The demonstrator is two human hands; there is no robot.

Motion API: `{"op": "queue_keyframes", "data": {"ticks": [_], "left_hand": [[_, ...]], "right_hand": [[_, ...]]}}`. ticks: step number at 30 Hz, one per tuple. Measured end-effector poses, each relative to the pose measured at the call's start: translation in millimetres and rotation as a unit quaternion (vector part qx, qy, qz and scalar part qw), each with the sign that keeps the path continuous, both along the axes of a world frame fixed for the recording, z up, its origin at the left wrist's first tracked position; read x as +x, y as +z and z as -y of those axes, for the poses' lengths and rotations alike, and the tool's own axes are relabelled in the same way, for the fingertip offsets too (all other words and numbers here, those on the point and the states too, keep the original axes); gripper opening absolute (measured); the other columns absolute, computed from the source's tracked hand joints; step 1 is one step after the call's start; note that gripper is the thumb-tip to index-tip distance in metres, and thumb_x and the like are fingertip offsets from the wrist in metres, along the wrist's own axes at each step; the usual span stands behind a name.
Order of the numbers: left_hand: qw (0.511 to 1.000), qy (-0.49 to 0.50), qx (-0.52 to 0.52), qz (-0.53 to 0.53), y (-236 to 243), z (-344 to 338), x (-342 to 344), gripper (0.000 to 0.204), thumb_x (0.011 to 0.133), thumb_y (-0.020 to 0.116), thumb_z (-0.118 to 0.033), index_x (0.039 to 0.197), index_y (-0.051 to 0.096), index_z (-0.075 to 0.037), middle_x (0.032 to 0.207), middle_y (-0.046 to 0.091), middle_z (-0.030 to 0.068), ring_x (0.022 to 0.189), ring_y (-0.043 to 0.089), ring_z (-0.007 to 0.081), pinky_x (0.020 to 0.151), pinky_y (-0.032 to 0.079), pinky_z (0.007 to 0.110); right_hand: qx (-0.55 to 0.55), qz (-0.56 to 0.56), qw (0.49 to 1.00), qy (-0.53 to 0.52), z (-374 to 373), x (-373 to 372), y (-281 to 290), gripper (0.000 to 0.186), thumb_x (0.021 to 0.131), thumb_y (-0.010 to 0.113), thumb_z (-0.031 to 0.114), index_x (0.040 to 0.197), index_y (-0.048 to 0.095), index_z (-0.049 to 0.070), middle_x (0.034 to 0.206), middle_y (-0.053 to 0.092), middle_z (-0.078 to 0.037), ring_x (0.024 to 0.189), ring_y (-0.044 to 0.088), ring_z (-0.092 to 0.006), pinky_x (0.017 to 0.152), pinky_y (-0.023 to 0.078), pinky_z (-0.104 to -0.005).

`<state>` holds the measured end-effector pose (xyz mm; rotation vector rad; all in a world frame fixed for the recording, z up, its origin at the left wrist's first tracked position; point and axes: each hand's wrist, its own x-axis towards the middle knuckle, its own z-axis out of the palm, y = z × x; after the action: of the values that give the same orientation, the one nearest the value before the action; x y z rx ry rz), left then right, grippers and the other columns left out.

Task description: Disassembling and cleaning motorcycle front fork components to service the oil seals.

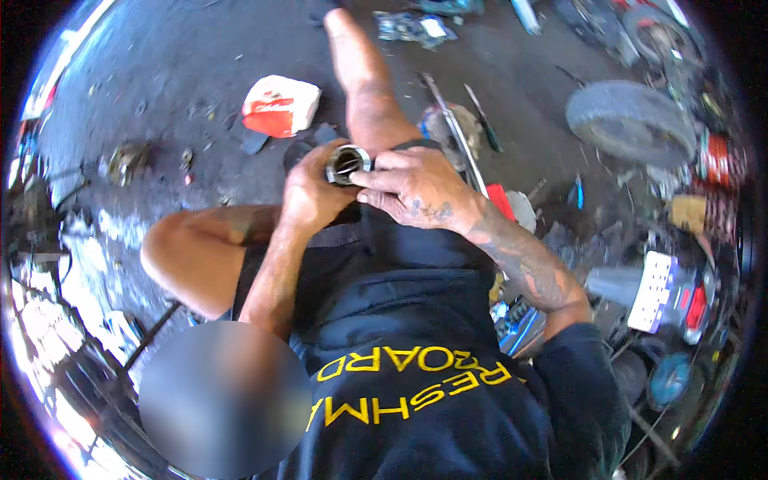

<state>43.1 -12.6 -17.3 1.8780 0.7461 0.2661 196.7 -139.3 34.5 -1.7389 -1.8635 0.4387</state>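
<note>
Grubby floor (216, 48) here, metal ring (333, 166) at my 11 o'clock, left hand (312, 190) wrapped round it. Right hand (420, 186) at its 4 o'clock rim, can't tell if pinching. Best keep lefty steady.

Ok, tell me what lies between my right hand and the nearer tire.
In the head view, a long metal rod, a roundish part and a dark-handled tool lie between the right hand and the tire.

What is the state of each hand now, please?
Left hand: closed on the round metal part.
Right hand: touching it; grip cannot be told.
</note>
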Motion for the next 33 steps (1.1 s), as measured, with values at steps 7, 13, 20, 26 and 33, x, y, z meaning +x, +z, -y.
{"op": "queue_keyframes", "data": {"ticks": [7,13,20,26,33], "left_hand": [[0.983,-0.062,-0.173,-0.017,12.2,4.3,4.7,0.058,0.077,0.077,-0.016,0.127,0.052,-0.002,0.107,0.063,0.0103,0.097,0.06,0.0196,0.082,0.05,0.033],[0.999,-0.038,-0.017,-0.011,4.9,-4.9,2.9,0.04,0.101,0.041,-0.029,0.111,0.062,0.004,0.101,0.065,0.0126,0.095,0.06,0.0192,0.086,0.047,0.033],[0.996,-0.013,0.053,-0.067,15.1,3.1,13.3,0.029,0.095,0.052,-0.02,0.11,0.063,0.002,0.099,0.067,0.013,0.093,0.063,0.0208,0.081,0.05,0.033],[0.98,-0.07,0.039,-0.183,24.7,-7.2,15.2,0.038,0.09,0.056,-0.016,0.123,0.056,0.003,0.117,0.062,0.0157,0.106,0.061,0.0248,0.09,0.048,0.034],[0.996,0.018,-0.039,-0.073,49.8,-47.8,-11.4,0.048,0.092,0.057,-0.015,0.136,0.044,0.0,0.134,0.05,0.0138,0.121,0.052,0.0277,0.096,0.044,0.035]], "right_hand": [[-0.06,-0.128,0.942,-0.304,77.4,101.5,0.8,0.022,0.086,0.064,0.016,0.103,0.067,0.003,0.095,0.068,-0.012,0.08,0.066,-0.0219,0.072,0.052,-0.0304],[-0.116,-0.014,0.884,-0.453,231.8,194.9,-132.0,0.021,0.084,0.063,0.027,0.091,0.071,0.009,0.087,0.068,-0.015,0.078,0.067,-0.03,0.07,0.052,-0.0385],[-0.351,-0.136,0.754,-0.539,342.6,141.8,-204.2,0.033,0.077,0.065,0.03,0.098,0.07,0.005,0.087,0.07,-0.016,0.078,0.068,-0.0285,0.073,0.053,-0.0373],[-0.271,-0.092,0.75,-0.597,358.6,105.2,-219.4,0.027,0.08,0.064,0.024,0.094,0.069,0.002,0.083,0.069,-0.016,0.078,0.068,-0.0273,0.071,0.052,-0.0366],[-0.359,-0.133,0.651,-0.656,381.0,89.2,-214.5,0.025,0.077,0.06,0.025,0.089,0.071,0.006,0.087,0.068,-0.019,0.086,0.067,-0.0347,0.077,0.052,-0.041]]}}
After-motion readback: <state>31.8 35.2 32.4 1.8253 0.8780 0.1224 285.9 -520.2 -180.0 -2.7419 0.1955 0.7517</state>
